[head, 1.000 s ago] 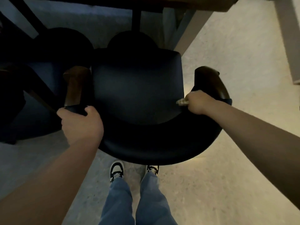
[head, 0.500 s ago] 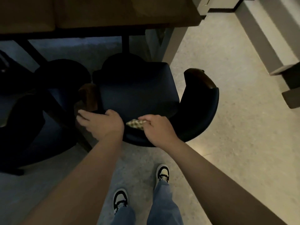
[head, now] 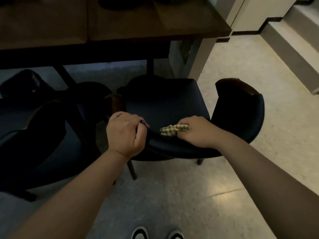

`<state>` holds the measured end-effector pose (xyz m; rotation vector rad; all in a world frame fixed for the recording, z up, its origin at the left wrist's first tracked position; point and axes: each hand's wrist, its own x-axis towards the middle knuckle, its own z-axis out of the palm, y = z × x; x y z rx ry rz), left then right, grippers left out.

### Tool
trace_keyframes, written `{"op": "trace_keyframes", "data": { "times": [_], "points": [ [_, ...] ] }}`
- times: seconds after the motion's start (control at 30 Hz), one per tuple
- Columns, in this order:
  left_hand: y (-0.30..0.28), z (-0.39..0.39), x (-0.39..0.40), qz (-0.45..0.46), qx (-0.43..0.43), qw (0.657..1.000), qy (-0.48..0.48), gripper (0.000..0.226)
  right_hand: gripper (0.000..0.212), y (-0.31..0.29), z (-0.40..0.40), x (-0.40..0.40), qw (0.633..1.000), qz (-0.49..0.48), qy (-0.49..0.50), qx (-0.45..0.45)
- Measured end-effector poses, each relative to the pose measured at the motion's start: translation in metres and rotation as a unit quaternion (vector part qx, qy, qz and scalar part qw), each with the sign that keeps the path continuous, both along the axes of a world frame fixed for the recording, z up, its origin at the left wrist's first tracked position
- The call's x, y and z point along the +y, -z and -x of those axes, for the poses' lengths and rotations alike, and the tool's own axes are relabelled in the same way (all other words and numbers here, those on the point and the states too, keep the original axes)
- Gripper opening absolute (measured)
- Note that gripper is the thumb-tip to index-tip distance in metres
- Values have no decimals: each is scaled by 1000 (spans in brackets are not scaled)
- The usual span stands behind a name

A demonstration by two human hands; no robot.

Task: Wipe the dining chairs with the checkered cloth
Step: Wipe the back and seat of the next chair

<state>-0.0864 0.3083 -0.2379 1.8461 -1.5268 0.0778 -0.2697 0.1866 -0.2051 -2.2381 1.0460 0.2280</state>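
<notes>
Wiping is judged under way on the curved back of the padded dark-blue chair [head: 165, 104], drawn out from the wooden table [head: 120, 23] at twelve o'clock; a second chair [head: 43, 135] at nine o'clock is judged not yet done. The top rail is gripped by the left hand [head: 124, 133]. The crumpled checkered cloth [head: 172, 130] is pinched in the right hand [head: 198, 131], pressed on the smooth rail.

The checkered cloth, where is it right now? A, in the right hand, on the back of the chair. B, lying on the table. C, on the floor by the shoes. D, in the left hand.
A: the right hand holds the checkered cloth bunched against the curved back of the dark chair.
</notes>
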Motion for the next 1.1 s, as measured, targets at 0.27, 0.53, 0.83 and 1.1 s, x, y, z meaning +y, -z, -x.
{"op": "trace_keyframes", "data": {
  "times": [0.27, 0.53, 0.83, 1.1],
  "points": [
    [27, -3, -2, 194, -2, 980, 38, 49, 14, -11, 8, 12, 995, 66, -53, -47],
    [43, -14, 2, 240, -3, 969, 64, 44, 17, -15, 26, 29, 970, 180, -105, -126],
    [10, -62, -2, -48, 121, 983, 132, 60, 17, -15, 28, 51, 937, 270, -100, -198],
    [27, -80, -19, -41, 224, 967, 113, 43, 31, 32, 3, 88, 725, 547, -156, -388]
  ]
}}
